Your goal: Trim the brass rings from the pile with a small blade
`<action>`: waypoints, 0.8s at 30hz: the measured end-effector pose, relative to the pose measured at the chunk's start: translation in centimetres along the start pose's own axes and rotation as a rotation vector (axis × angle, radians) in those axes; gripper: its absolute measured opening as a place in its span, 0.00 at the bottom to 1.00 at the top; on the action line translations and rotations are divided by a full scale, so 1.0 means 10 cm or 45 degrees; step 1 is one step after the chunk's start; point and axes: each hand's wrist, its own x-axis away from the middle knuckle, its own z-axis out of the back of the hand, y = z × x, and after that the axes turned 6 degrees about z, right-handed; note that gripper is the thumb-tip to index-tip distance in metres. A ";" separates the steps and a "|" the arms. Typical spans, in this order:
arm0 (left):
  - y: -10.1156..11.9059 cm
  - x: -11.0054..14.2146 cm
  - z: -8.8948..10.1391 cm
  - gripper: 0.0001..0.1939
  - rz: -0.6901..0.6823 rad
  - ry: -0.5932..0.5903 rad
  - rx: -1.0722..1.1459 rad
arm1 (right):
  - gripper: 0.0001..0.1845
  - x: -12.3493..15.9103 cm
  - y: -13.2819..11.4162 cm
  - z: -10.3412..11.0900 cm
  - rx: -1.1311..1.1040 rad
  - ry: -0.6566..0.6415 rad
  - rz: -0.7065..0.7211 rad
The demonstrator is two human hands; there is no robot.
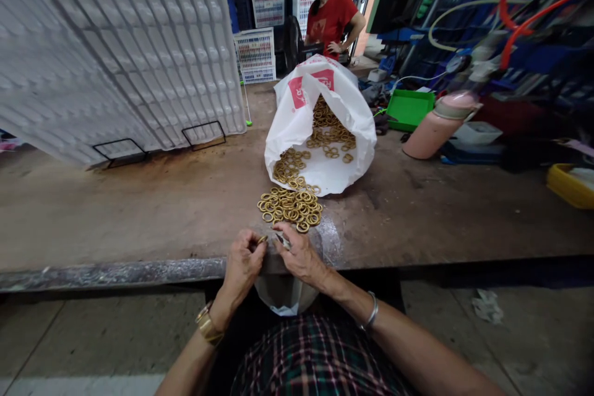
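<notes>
My left hand is at the table's front edge, pinching a brass-coloured ring between thumb and fingers. Close beside it, my right hand is closed around a small tool with a dark, pointed tip and a pale handle; its exact kind is hard to make out. The tool's tip points toward the ring, with a small gap between them. Just beyond both hands lies a pile of similar rings. Behind it, a white plastic sack rests on its side, mouth toward me, with many more rings inside.
Stacked white ribbed trays stand at the left on the wooden table. To the right are a pink bottle, a green bin and a yellow tray. A person in red stands beyond the table.
</notes>
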 end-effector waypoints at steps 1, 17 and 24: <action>0.01 0.04 -0.02 0.05 -0.020 0.010 -0.008 | 0.16 0.00 0.00 -0.04 0.011 -0.053 0.040; 0.12 0.16 -0.01 0.14 0.395 -0.314 0.783 | 0.11 -0.08 -0.05 -0.02 -0.259 -0.057 -0.099; 0.10 0.13 -0.04 0.08 0.116 -0.145 0.458 | 0.13 -0.11 -0.02 -0.04 -0.216 -0.068 -0.153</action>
